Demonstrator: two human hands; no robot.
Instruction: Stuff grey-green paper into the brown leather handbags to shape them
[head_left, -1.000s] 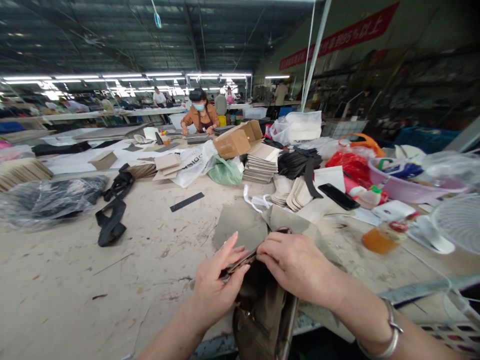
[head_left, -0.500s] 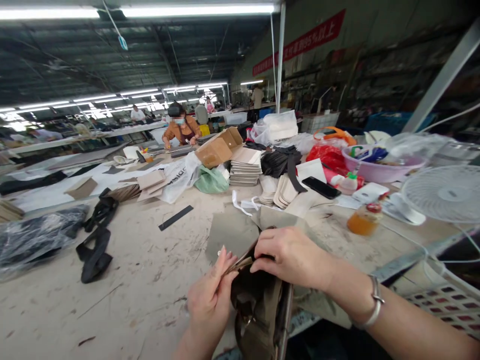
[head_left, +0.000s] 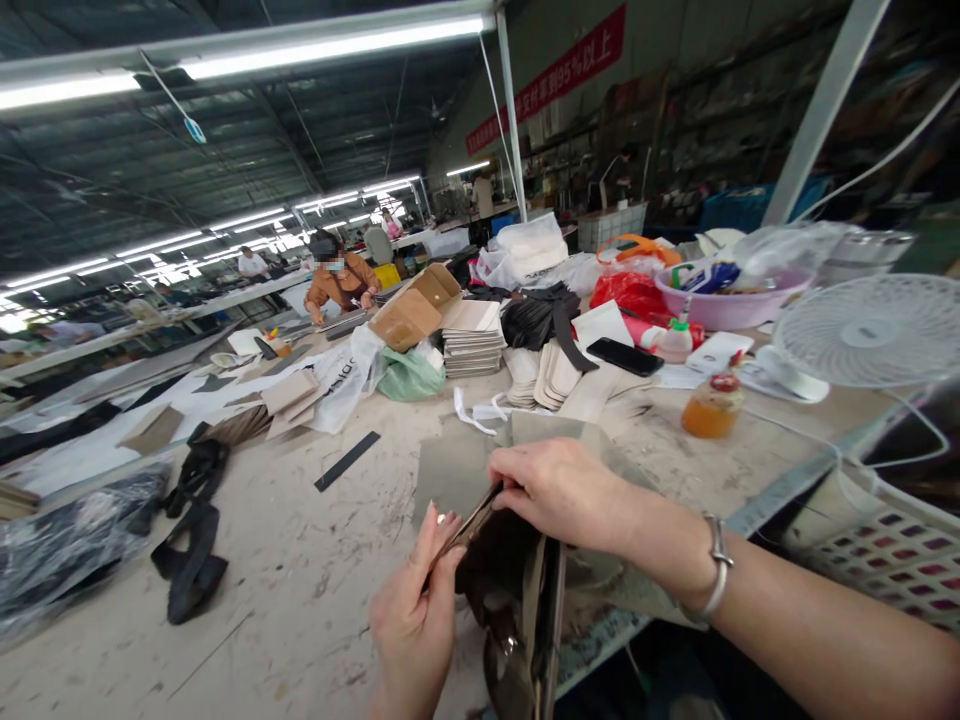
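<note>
A dark brown bag (head_left: 534, 610) stands at the table's front edge, its mouth facing me and its inside in shadow. Small metal fittings glint low on it. My left hand (head_left: 412, 615) pinches the bag's rim on the near left, thumb inside and fingers outside. Further along that same rim, my right hand (head_left: 559, 490) has thumb and fingertips closed on the edge; a metal bangle (head_left: 720, 565) circles the wrist. Grey-green sheets (head_left: 454, 462) lie flat just beyond both hands. The bag's lower part runs out of view.
Nearby on the table (head_left: 277, 600) are a black strip (head_left: 347, 461), black straps (head_left: 191, 565) and a jar of orange liquid (head_left: 711, 408). Behind them stand stacked panels (head_left: 474, 345), a phone (head_left: 624, 356), a cardboard box (head_left: 412, 308) and a fan (head_left: 862, 330). A co-worker (head_left: 341, 280) sits across the table.
My right hand has shifted slightly left along the rim, and the edge layers there look closer together. My left hand keeps its pinch. The view has tilted and turned a little.
</note>
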